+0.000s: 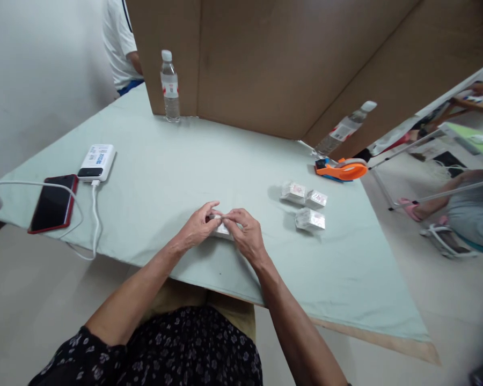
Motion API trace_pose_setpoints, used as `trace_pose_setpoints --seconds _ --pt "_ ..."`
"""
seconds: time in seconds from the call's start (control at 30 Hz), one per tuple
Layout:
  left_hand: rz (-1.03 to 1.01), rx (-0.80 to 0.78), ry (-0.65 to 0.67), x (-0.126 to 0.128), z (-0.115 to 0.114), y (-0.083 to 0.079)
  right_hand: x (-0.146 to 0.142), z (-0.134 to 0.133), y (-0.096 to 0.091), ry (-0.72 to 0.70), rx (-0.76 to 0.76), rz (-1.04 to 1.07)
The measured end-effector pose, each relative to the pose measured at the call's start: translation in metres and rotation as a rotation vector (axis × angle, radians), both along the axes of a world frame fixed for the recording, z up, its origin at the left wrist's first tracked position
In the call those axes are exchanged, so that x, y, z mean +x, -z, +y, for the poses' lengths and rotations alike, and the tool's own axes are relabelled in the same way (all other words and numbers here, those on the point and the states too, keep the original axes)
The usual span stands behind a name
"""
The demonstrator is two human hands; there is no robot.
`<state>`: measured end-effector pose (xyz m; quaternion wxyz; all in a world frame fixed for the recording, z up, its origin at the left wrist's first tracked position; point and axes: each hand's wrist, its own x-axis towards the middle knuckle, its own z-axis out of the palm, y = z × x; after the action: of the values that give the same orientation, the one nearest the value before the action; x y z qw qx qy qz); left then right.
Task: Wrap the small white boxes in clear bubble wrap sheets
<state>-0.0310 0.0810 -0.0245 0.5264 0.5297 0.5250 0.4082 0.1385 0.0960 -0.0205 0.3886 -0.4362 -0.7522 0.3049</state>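
A small white box (222, 230) lies on the table in front of me, partly covered by both hands. My left hand (201, 224) holds it from the left, thumb across its top and index finger lifted a little. Against its upper right side, my right hand (246, 230) is closed in a pinch, thumb meeting index finger close to the left thumb. Whatever is between the right fingertips is too small to make out. To the right stand three similar small boxes, one at the left (293, 192), one at the right (316, 199) and one nearer me (310, 220), in shiny clear wrap.
An orange tape dispenser (342, 169) lies at the right edge beside a tilted water bottle (345, 128). Another bottle (170, 88) stands before the cardboard screen (249, 64). At left are a phone (53, 203) and a cabled white power bank (97, 162). People sit beyond the table.
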Motion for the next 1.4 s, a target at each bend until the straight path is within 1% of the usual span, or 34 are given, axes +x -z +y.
trace_pose_setpoints --seconds 0.07,0.13,0.2,0.3,0.37,0.43,0.57,0.67,0.77,0.83,0.9,0.97,1.07,1.2,1.3,1.4 --pt "-0.034 0.016 0.0 -0.001 -0.001 0.002 0.001 -0.003 0.005 0.019 0.099 -0.083" --pt "-0.067 0.013 0.029 -0.003 -0.002 0.003 0.005 -0.004 0.007 0.003 0.195 -0.19" --pt "-0.097 0.004 0.042 -0.005 -0.002 0.003 0.009 -0.004 0.005 -0.047 0.283 -0.29" --pt "-0.127 -0.003 0.004 -0.004 -0.003 0.002 0.015 -0.008 -0.002 -0.112 0.423 -0.44" --pt "-0.126 0.001 -0.014 -0.002 -0.003 0.002 0.018 -0.011 -0.004 -0.109 0.511 -0.545" --pt "-0.12 0.013 -0.023 -0.001 -0.003 0.003 0.017 -0.014 -0.004 -0.103 0.562 -0.619" --pt "-0.114 0.016 -0.049 0.0 -0.004 0.005 0.013 -0.014 -0.001 -0.137 0.608 -0.643" --pt "-0.123 0.024 -0.057 0.001 -0.005 0.006 0.01 -0.016 0.004 -0.108 0.628 -0.608" --pt "-0.129 0.027 -0.054 0.002 -0.005 0.006 0.013 -0.026 0.01 -0.075 0.595 -0.536" --pt "-0.115 0.023 -0.063 0.003 -0.005 0.006 0.019 -0.036 0.012 -0.018 0.553 -0.453" --pt "-0.102 0.029 -0.071 0.003 -0.005 0.006 0.025 -0.045 0.012 0.079 0.501 -0.383" --pt "-0.103 0.038 -0.073 0.003 -0.005 0.007 0.029 -0.05 0.009 0.141 0.463 -0.372" --pt "-0.119 0.038 -0.077 0.003 -0.005 0.008 0.024 -0.046 0.007 0.108 0.442 -0.466" --pt "-0.13 0.045 -0.076 0.003 -0.004 0.01 0.01 -0.031 0.012 0.034 0.474 -0.6" --pt "-0.132 0.046 -0.09 0.004 -0.004 0.013 0.006 -0.025 0.016 0.025 0.511 -0.625" --pt "-0.145 0.062 -0.118 0.007 -0.004 0.016 0.007 -0.024 0.015 0.021 0.515 -0.63"
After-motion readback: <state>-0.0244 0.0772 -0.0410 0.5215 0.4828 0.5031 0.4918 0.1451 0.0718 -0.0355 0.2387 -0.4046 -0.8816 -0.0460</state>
